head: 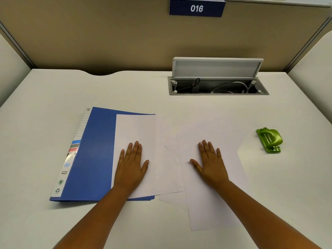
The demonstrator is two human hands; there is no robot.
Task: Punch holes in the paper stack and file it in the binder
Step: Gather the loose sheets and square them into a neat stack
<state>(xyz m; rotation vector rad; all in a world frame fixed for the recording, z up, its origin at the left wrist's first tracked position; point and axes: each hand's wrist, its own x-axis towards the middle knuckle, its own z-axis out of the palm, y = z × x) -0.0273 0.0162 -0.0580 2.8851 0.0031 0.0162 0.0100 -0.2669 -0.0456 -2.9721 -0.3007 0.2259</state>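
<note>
A closed blue ring binder lies on the desk at the left. Loose white paper sheets are spread out and overlapping, the leftmost one resting partly on the binder's cover. My left hand lies flat, fingers straight, on that left sheet. My right hand lies flat with spread fingers on another sheet to the right. A green hole punch sits on the desk at the far right, well apart from both hands.
The white desk is enclosed by beige partition walls. At the back right an open cable hatch with its lid raised shows wires inside. A blue sign reading 016 hangs on the partition above.
</note>
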